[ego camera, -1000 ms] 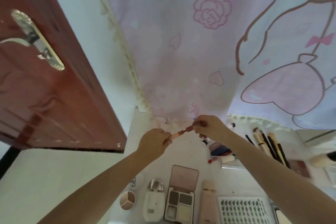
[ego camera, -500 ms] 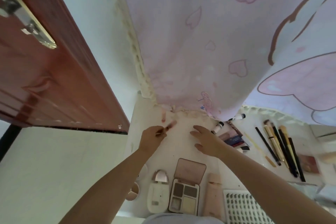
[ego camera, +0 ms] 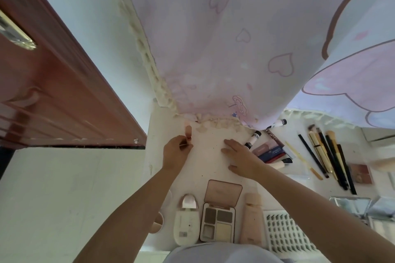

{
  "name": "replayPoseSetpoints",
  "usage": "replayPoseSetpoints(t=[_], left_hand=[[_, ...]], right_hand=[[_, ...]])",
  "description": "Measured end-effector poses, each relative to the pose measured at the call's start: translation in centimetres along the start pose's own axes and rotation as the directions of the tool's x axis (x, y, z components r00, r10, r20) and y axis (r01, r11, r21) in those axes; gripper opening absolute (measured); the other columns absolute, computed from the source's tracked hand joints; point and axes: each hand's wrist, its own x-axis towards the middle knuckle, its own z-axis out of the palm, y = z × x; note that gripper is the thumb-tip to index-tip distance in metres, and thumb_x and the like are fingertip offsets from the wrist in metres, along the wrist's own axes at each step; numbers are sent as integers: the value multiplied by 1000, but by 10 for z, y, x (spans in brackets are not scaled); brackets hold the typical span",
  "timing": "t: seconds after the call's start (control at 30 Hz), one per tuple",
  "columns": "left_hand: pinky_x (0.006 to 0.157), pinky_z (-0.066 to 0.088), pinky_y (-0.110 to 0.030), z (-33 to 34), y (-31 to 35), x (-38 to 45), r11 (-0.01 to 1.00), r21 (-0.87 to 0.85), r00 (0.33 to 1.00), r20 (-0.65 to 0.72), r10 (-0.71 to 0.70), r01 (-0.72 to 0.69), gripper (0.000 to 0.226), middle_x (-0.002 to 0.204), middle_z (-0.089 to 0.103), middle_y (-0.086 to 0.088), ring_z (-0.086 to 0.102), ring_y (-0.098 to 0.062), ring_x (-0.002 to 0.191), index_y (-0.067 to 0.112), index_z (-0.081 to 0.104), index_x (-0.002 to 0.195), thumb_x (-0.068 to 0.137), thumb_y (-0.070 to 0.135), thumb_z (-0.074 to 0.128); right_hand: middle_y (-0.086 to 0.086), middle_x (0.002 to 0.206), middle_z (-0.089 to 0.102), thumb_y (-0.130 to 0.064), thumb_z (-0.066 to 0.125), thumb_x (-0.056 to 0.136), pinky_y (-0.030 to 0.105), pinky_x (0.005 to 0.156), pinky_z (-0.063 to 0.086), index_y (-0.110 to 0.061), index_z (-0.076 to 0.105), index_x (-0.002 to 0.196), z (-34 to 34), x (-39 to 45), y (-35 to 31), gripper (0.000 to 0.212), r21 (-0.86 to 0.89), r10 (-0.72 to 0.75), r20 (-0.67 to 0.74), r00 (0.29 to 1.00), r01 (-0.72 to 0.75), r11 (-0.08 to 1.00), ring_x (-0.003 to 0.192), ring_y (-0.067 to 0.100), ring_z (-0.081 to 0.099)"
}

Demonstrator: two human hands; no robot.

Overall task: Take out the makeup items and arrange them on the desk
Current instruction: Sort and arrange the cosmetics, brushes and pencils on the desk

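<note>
Placement step, by my judgement: my left hand (ego camera: pixel 178 149) pinches a small peach tube (ego camera: pixel 188 132), standing it on the desk (ego camera: pixel 205 168) well beyond the open eyeshadow palette (ego camera: pixel 219 218). My right hand (ego camera: pixel 239 157) rests flat, fingers relaxed. Next: release cleanly, keeping the tube upright.
</note>
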Motion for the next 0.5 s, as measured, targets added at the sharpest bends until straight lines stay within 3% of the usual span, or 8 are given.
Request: replayPoseSetpoints(t=[0.1, 0.17, 0.3, 0.4, 0.5], left_hand=[[69, 31, -9, 3, -1, 0, 999, 33, 1000, -7, 27, -27, 11, 96, 66, -9, 58, -19, 88, 2, 64, 90, 82, 6, 57], [68, 34, -14, 4, -3, -1, 995, 80, 998, -20, 62, -60, 12, 91, 65, -13, 59, -27, 88, -1, 63, 84, 83, 5, 53], [83, 40, -16, 0, -7, -6, 996, 74, 999, -21, 45, -43, 30, 116, 56, -12, 56, -22, 102, 0, 58, 113, 83, 0, 54], [84, 36, -13, -7, -12, -13, 996, 85, 999, -18, 44, -43, 36, 122, 51, -11, 54, -20, 103, 2, 53, 119, 83, -1, 54], [78, 33, -11, -14, -15, -21, 989, 139, 998, -32, 57, -52, 29, 114, 56, -11, 54, -20, 99, 2, 56, 114, 85, 3, 54]], right_hand=[[5, 154, 9, -25, 50, 91, 23, 112, 6, -14, 24, 142, -3, -1, 1, 59, 46, 1, -13, 1000, 0, 999, 142, 18, 9], [5, 150, 24, -23, 47, 92, 20, 109, 13, -12, 32, 139, -8, -2, 3, 51, 104, 16, -92, 996, -7, 995, 138, 18, 24], [6, 134, 49, -10, 44, 89, 23, 103, 27, -12, 48, 129, -27, -3, 21, 40, 89, 91, -276, 957, -69, 994, 124, 21, 42], [2, 130, 50, -5, 47, 85, 27, 103, 31, -16, 50, 127, -39, -2, 36, 44, -54, 143, -227, 963, -159, 986, 125, 21, 37], [-2, 129, 47, -6, 47, 84, 32, 102, 33, -22, 53, 121, -40, -1, 38, 41, -233, 116, -97, 988, -136, 963, 127, 20, 31]])
